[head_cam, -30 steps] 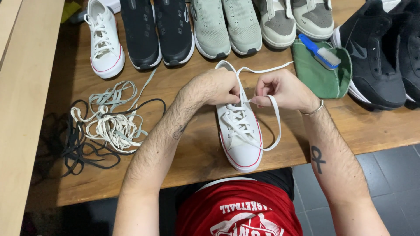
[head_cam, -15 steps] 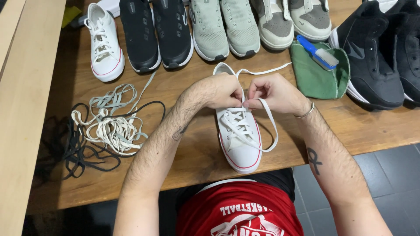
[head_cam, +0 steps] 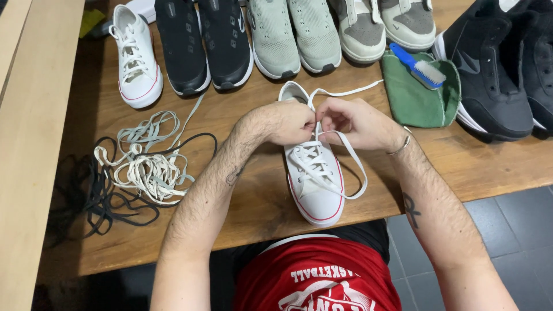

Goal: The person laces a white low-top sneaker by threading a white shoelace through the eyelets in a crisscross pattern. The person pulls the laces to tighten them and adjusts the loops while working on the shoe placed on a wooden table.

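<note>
Left hand [head_cam: 288, 122] and right hand [head_cam: 357, 122] pinch a white lace [head_cam: 351, 167] above a white sneaker [head_cam: 315, 187] near the table's [head_cam: 259, 201] front edge; lower eyelets laced, top unfinished.

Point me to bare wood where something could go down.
Free: table front right, below the green cloth; also front centre between the lace pile and the white sneaker. Crowded: back row of shoes, and around both hands.
</note>
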